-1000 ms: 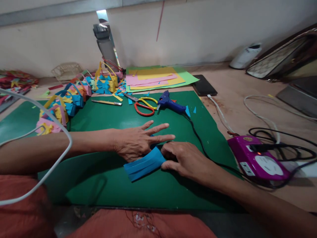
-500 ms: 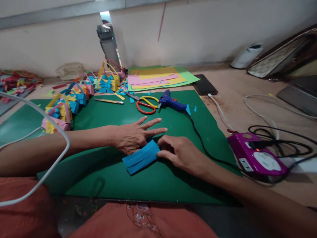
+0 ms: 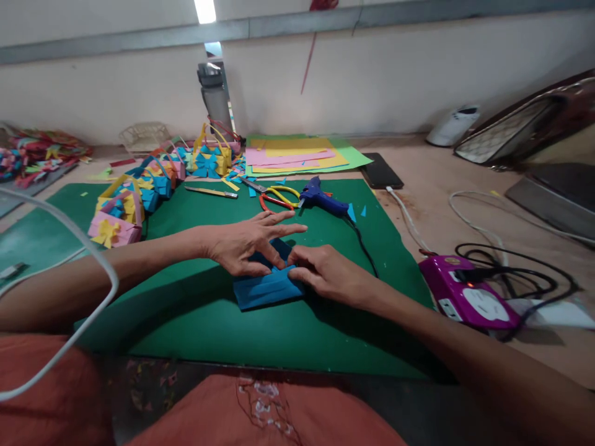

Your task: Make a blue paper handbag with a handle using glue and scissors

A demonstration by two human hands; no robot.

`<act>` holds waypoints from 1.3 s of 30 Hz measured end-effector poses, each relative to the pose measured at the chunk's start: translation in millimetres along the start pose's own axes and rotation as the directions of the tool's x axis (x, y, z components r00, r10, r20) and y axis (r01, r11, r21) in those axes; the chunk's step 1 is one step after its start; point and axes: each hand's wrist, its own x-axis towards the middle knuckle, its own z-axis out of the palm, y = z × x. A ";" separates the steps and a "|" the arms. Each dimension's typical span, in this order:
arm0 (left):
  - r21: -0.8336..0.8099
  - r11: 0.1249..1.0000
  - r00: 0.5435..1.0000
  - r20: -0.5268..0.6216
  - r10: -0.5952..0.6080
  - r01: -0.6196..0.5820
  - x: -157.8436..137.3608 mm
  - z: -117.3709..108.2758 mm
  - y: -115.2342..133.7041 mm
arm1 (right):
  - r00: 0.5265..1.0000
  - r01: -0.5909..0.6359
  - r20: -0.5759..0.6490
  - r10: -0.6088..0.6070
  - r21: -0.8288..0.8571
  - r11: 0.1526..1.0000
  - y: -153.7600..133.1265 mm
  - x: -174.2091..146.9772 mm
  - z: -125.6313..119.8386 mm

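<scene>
A folded piece of blue paper with lengthwise creases lies on the green cutting mat; a darker blue flap stands up behind it. My left hand reaches over from the left, its thumb and index finger closing on the paper's upper fold while the other fingers stretch out above. At the right end, my right hand pinches the paper between thumb and curled fingers. Beyond the hands lie scissors with red and yellow handles and a blue glue gun.
Small paper baskets with bows line the mat's left side. A cutter knife, coloured sheets and a phone lie at the back. A purple power strip with cables sits right. A white cable loops across the left foreground.
The blue paper has turned flatter to the view, and a flap now shows raised behind it. My left thumb and index finger have come down onto its fold. The view has tilted up slightly.
</scene>
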 end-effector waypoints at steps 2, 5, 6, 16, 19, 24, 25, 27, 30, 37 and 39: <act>-0.100 0.995 0.991 -0.133 -0.012 -0.001 -6.3 -6.2 2.6 | 1.000 0.004 -0.007 -0.004 0.050 0.999 -0.6 -1.5 -2.0; -0.233 0.971 0.902 -0.405 -0.151 0.058 -18.0 -9.9 8.7 | 0.996 0.013 -0.089 -0.006 0.080 0.997 -3.2 -6.9 -4.7; -0.281 0.955 0.845 -0.486 -0.223 0.091 -22.2 -8.7 10.8 | 0.990 0.019 -0.139 -0.009 0.072 0.997 -4.3 -9.1 -5.5; -0.889 0.426 0.674 -0.418 -0.609 -0.167 -38.3 41.5 16.5 | 0.908 0.162 -0.375 -0.185 -0.094 0.982 -7.9 -15.1 -12.3; -0.918 0.307 0.706 -0.391 -0.591 -0.252 -34.8 46.4 17.0 | 0.910 0.161 -0.368 -0.190 -0.109 0.981 -7.2 -10.4 -15.5; -0.957 0.221 0.630 -0.291 -0.720 -0.189 -28.6 48.7 19.0 | 0.921 0.147 -0.355 -0.160 -0.065 0.987 -7.6 -1.6 -14.2; -0.960 0.209 0.606 -0.280 -0.745 -0.186 -27.2 49.4 19.3 | 0.920 0.136 -0.365 -0.144 -0.047 0.990 -7.5 -0.3 -12.8; -0.964 0.172 0.574 -0.259 -0.776 -0.202 -24.0 50.2 20.0 | 0.906 0.109 -0.414 -0.092 0.018 0.994 -6.4 1.9 -9.2; -0.960 0.118 0.534 -0.242 -0.810 -0.256 -18.3 48.9 21.5 | 0.829 0.096 -0.559 0.030 0.194 0.976 -0.9 4.4 -3.7; -0.938 0.154 0.502 -0.300 -0.811 -0.311 -0.3 43.5 25.1 | 0.790 0.088 -0.533 0.303 0.587 0.805 10.0 5.7 3.0; -0.935 0.172 0.499 -0.314 -0.808 -0.310 5.1 45.7 26.3 | 0.841 0.077 -0.449 0.302 0.651 0.755 8.0 4.0 4.5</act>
